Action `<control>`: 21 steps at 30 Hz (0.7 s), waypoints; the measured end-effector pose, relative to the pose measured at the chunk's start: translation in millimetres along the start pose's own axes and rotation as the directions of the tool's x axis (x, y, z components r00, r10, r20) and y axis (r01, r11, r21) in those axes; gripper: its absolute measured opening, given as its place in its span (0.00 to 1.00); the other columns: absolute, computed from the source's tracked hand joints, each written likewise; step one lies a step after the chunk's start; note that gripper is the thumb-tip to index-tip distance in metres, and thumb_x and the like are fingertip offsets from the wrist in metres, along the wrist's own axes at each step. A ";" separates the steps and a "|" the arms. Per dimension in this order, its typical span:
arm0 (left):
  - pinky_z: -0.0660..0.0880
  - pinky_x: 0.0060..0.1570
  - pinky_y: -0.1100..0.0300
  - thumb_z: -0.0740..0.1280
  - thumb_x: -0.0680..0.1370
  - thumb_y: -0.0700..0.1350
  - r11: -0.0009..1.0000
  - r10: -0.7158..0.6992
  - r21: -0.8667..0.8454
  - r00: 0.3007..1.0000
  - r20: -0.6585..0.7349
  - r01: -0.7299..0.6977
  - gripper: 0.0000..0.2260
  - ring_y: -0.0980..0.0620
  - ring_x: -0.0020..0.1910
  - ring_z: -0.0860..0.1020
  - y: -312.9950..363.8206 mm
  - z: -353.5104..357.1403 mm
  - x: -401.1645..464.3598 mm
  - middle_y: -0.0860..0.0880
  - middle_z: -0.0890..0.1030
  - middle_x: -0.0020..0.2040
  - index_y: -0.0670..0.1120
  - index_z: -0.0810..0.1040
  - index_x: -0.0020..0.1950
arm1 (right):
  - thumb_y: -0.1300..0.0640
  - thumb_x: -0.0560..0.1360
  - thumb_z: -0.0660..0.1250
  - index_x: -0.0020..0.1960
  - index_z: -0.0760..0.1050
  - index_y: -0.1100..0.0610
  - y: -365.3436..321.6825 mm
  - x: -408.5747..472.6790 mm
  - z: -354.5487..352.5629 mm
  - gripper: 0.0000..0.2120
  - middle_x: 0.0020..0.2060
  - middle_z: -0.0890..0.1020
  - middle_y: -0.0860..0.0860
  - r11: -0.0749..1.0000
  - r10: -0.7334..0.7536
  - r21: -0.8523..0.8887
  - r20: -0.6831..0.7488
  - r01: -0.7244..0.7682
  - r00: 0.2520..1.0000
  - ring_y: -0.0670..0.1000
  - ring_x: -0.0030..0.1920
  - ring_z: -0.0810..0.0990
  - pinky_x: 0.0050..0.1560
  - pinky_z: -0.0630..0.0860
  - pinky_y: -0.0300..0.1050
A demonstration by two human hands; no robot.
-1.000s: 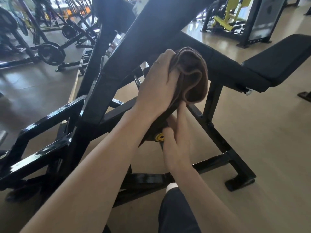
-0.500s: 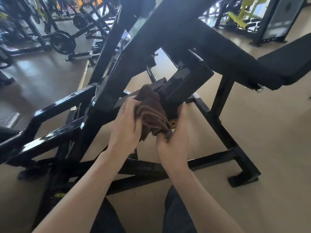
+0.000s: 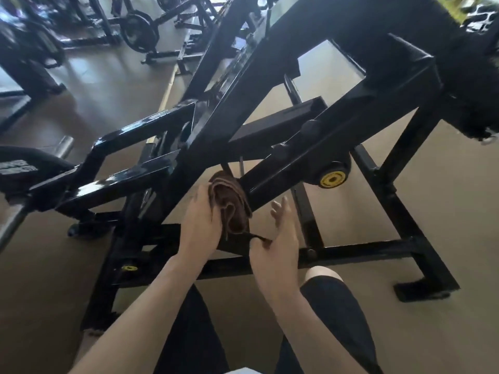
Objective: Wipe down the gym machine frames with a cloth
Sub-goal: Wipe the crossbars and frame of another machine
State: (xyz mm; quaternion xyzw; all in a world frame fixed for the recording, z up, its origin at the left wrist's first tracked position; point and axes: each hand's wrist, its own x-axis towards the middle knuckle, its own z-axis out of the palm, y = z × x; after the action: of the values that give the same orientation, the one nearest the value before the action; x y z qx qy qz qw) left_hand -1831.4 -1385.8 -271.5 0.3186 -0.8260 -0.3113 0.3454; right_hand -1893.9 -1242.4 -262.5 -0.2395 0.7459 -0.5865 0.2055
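Gripping the bunched brown cloth [image 3: 231,209], the left hand [image 3: 199,228] pressed it against the lower end of the black diagonal frame bar [image 3: 310,160]. Just right of that grip, the right hand [image 3: 275,252] hung with fingers relaxed, holding nothing. Beyond the cloth sat a yellow-capped pivot [image 3: 332,179].

brown cloth [image 3: 231,209], black frame [image 3: 297,168], yellow cap [image 3: 332,179]

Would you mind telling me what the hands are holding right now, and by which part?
The left hand grips the bunched brown cloth along its left side. The right hand appears to hold nothing, fingers spread.
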 end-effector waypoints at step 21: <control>0.76 0.53 0.59 0.59 0.81 0.59 0.954 -0.257 -0.184 0.961 -0.100 0.236 0.19 0.56 0.51 0.79 -151.6 -9.4 -46.7 0.48 0.78 0.51 0.45 0.72 0.59 | 0.69 0.75 0.70 0.67 0.67 0.46 48.2 23.6 94.2 0.28 0.49 0.81 0.37 0.988 0.129 0.054 0.257 -0.147 0.958 0.35 0.53 0.79 0.46 0.77 0.29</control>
State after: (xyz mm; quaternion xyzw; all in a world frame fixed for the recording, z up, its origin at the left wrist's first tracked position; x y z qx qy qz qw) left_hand -1750.9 -1445.4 -394.9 0.4073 -0.7273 -0.4012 0.3799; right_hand -1863.1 -1320.2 -331.4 -0.2521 0.7068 -0.5619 0.3480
